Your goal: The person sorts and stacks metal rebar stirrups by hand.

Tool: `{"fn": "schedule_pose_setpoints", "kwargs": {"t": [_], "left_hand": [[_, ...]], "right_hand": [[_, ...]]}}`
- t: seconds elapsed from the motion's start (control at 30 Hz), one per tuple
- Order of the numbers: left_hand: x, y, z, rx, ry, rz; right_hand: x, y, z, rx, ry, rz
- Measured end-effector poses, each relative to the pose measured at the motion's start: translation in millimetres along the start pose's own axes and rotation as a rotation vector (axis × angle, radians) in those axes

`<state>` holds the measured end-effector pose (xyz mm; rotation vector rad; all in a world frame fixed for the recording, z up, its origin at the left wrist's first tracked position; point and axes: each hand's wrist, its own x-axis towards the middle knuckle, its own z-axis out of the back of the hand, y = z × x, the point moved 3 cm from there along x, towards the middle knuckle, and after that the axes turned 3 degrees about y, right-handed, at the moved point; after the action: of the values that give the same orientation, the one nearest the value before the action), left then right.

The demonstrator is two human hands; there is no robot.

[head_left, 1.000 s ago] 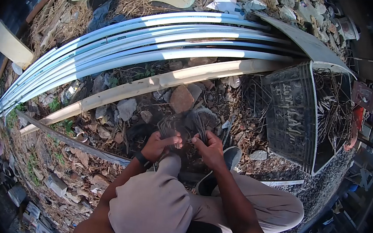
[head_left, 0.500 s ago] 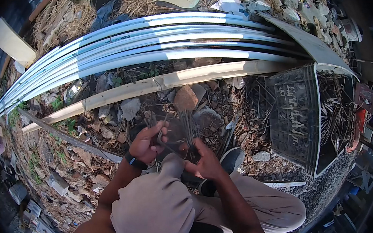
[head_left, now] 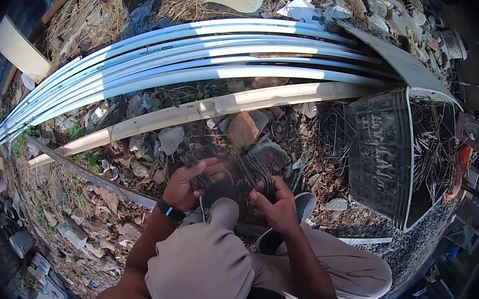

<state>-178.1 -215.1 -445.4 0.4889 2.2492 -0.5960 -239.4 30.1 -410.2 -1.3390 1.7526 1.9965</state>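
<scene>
In my right hand [head_left: 278, 205] a bundle of thin dark wires [head_left: 256, 167] is gripped, its free ends pointing up and to the left. My left hand [head_left: 189, 184], with a dark band at the wrist, has its fingers curled around more thin wires [head_left: 209, 176]. Motion blur and shadow hide where the two bunches end and whether they touch. Both hands are just beyond my raised knee [head_left: 225, 208], above ground strewn with leaves and stones. Past the wires lies a reddish brick piece [head_left: 242, 129].
A black plastic crate [head_left: 378, 157] full of tangled wires lies tipped to the right. Long white pipes [head_left: 162, 50] and a cream-coloured strip [head_left: 162, 118] stretch across the ground ahead. A dark narrow board [head_left: 87, 172] lies at the left, among rubble.
My right hand has shifted up and to the right, and its wire bundle now slants left instead of standing nearly straight. My left hand has moved slightly and still grips its wires.
</scene>
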Motion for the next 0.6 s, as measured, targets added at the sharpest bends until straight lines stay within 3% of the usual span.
{"fn": "schedule_pose_setpoints", "kwargs": {"t": [0.1,0.2,0.3,0.4,0.6], "left_hand": [[0,1,11,0.042,0.035,-0.016],[3,3,10,0.099,0.091,-0.025],[4,2,1,0.143,0.167,-0.002],[3,5,-7,0.249,0.201,0.028],[8,17,-7,0.330,0.237,0.084]], "right_hand": [[-1,13,-2,0.118,0.077,0.068],[9,4,1,-0.037,0.041,0.102],[24,-13,9,0.057,-0.028,0.039],[28,-22,15,0.345,-0.084,-0.001],[33,-49,17,0.269,-0.097,-0.105]]}}
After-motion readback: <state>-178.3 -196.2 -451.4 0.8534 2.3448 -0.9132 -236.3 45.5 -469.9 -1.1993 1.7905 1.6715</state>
